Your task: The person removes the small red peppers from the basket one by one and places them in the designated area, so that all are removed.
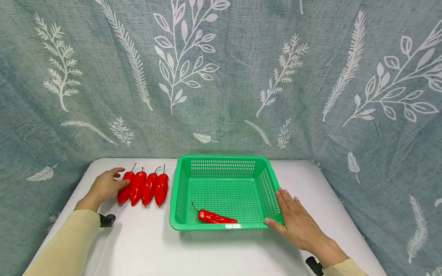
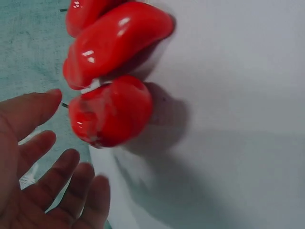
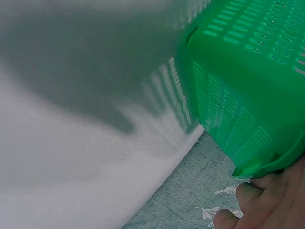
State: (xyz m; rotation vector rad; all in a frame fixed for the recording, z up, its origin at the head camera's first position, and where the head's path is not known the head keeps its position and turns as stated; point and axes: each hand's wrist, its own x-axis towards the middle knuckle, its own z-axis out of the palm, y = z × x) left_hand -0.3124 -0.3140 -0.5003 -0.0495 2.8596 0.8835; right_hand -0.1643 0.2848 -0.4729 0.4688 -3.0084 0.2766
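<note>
Several glossy red chili peppers (image 1: 148,189) lie side by side on the left of the white table, stems toward the back. My left hand (image 1: 103,188) is over the leftmost pepper (image 1: 122,196), thumb and fingers spread around its stem end. In the left wrist view the fingers (image 2: 66,167) stand apart from that pepper (image 2: 119,112). A green perforated basket (image 1: 173,191) stands at the table's middle, with one red pepper (image 1: 215,218) lying inside along the near wall. My right hand (image 1: 298,226) rests on the basket's right rim near the front corner, fingers straight.
The table (image 1: 138,245) is covered in white and ends at a grey-green cloth (image 1: 228,130) with white leaf prints behind and at the sides. Black wrist mounts (image 1: 107,220) stick out from both sleeves. The basket's near wall carries a small white label (image 1: 233,226).
</note>
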